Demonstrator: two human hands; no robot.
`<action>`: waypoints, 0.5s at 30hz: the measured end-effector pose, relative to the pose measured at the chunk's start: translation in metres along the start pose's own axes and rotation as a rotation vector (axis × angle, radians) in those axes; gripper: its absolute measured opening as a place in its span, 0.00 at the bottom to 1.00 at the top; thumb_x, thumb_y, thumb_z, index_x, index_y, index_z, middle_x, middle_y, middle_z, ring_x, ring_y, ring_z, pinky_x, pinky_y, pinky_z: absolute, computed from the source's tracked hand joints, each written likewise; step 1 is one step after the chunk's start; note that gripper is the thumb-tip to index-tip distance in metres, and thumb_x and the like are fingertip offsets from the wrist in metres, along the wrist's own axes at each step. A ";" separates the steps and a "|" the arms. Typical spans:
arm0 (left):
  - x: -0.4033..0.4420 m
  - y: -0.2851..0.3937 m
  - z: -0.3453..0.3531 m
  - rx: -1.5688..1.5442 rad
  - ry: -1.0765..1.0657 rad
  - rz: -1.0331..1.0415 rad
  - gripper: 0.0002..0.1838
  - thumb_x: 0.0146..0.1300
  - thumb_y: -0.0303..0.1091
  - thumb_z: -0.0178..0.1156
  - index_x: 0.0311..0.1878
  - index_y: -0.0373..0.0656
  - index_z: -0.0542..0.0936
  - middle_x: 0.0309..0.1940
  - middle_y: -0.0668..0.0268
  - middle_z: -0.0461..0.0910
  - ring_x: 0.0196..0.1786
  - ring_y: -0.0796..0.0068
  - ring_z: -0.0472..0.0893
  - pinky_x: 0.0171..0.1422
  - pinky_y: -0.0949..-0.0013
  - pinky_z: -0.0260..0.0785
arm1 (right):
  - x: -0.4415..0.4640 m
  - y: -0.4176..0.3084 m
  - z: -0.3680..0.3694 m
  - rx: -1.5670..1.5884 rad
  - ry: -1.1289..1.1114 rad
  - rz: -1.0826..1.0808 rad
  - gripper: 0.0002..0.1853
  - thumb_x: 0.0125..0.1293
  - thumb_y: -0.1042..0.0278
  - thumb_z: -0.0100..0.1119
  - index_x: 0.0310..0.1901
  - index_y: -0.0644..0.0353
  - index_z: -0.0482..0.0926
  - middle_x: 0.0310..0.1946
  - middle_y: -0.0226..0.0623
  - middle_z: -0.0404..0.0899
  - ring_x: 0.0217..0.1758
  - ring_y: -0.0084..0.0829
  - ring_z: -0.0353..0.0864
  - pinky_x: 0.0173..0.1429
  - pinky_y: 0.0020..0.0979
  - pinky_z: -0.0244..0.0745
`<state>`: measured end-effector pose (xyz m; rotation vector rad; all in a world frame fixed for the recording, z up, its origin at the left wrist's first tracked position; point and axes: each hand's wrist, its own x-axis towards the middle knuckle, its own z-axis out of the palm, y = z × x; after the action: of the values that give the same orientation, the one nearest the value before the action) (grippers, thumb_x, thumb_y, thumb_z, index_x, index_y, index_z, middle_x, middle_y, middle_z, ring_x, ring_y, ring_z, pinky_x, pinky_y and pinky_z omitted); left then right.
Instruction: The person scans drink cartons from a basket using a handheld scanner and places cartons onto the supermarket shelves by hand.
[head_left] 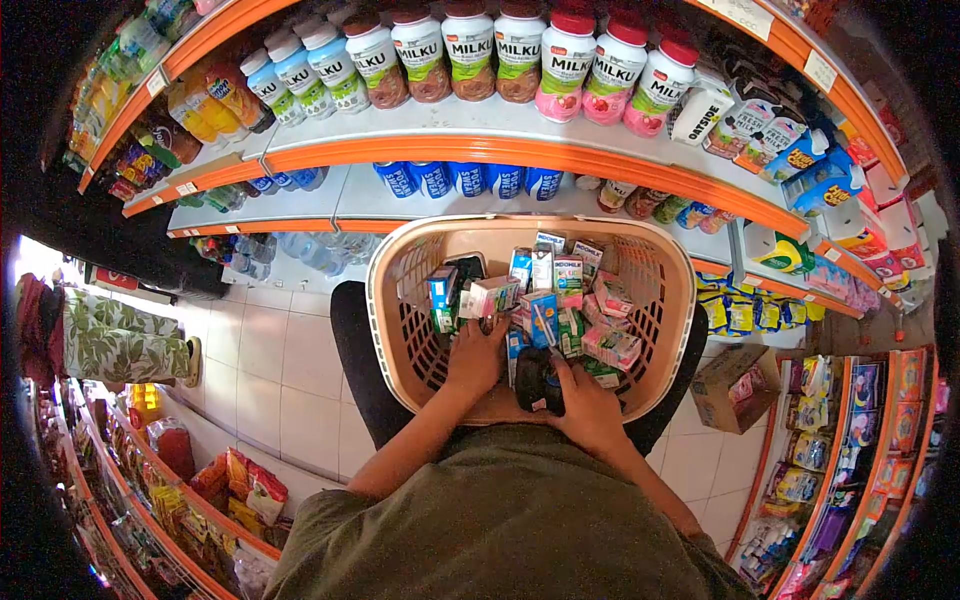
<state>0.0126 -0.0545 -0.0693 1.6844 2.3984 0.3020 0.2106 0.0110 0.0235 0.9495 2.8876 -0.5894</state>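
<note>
A peach plastic basket (470,408) stands between my legs, holding several small drink cartons in white, blue, green and pink. My left hand (474,358) reaches into its left part, fingers at a white and pink carton (493,297); whether they grip it is unclear. My right hand (588,400) is in the basket's lower middle, against a black object (540,381) that I cannot make out. A blue carton (541,318) lies just above the black object. Pink cartons (611,346) lie to the right.
Ahead, an orange-edged shelf (450,150) bears Milku bottles (471,55), with blue cans (467,180) below. A cardboard box (735,388) sits on the floor to the right. More shelves line both lower sides. A person in patterned clothing (125,338) is at the left.
</note>
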 end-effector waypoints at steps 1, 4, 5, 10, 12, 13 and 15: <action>0.000 0.002 -0.005 -0.003 -0.001 0.000 0.33 0.57 0.25 0.48 0.67 0.60 0.60 0.48 0.47 0.64 0.50 0.46 0.69 0.52 0.51 0.66 | 0.001 -0.001 -0.003 0.012 -0.036 0.021 0.46 0.46 0.52 0.71 0.64 0.57 0.55 0.45 0.47 0.71 0.37 0.44 0.79 0.32 0.38 0.77; 0.005 0.007 -0.027 -0.129 -0.146 -0.050 0.29 0.56 0.24 0.49 0.63 0.55 0.64 0.45 0.47 0.68 0.47 0.47 0.72 0.50 0.52 0.68 | 0.003 -0.005 -0.011 0.010 -0.102 0.023 0.48 0.46 0.50 0.70 0.65 0.56 0.54 0.45 0.48 0.70 0.40 0.46 0.78 0.33 0.40 0.77; 0.006 0.006 -0.032 -0.124 -0.167 -0.048 0.26 0.56 0.24 0.50 0.60 0.53 0.67 0.44 0.47 0.69 0.45 0.47 0.73 0.49 0.52 0.69 | 0.005 -0.003 -0.014 0.008 -0.103 0.024 0.48 0.46 0.50 0.70 0.65 0.56 0.54 0.45 0.48 0.70 0.40 0.46 0.78 0.33 0.40 0.77; -0.001 -0.003 -0.042 -0.167 -0.113 -0.016 0.19 0.56 0.24 0.50 0.52 0.48 0.72 0.44 0.47 0.72 0.45 0.49 0.75 0.43 0.53 0.71 | 0.023 0.028 -0.036 0.209 -0.081 -0.353 0.38 0.49 0.50 0.67 0.58 0.64 0.65 0.43 0.52 0.73 0.42 0.48 0.76 0.45 0.42 0.72; -0.010 0.003 -0.063 -0.280 -0.050 -0.036 0.17 0.56 0.26 0.53 0.51 0.46 0.73 0.42 0.49 0.72 0.45 0.49 0.74 0.44 0.54 0.70 | 0.057 0.036 -0.039 0.370 -0.064 -0.141 0.27 0.55 0.64 0.61 0.56 0.64 0.68 0.48 0.53 0.73 0.50 0.49 0.73 0.54 0.41 0.68; -0.018 0.008 -0.079 -0.278 -0.053 -0.031 0.17 0.56 0.26 0.53 0.51 0.46 0.73 0.42 0.49 0.72 0.45 0.49 0.74 0.44 0.54 0.70 | 0.076 0.046 -0.024 0.302 0.086 -0.123 0.25 0.56 0.68 0.58 0.57 0.62 0.68 0.51 0.53 0.72 0.53 0.49 0.71 0.56 0.41 0.67; -0.035 0.015 -0.111 -0.361 0.071 -0.011 0.16 0.56 0.28 0.57 0.49 0.44 0.73 0.42 0.49 0.72 0.44 0.48 0.74 0.45 0.54 0.69 | 0.101 0.042 -0.017 0.246 0.087 -0.173 0.26 0.57 0.70 0.57 0.58 0.61 0.67 0.54 0.52 0.70 0.56 0.48 0.69 0.59 0.41 0.65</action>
<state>0.0074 -0.0882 0.0426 1.5167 2.2301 0.7533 0.1543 0.1051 0.0085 0.7697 3.0477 -0.9582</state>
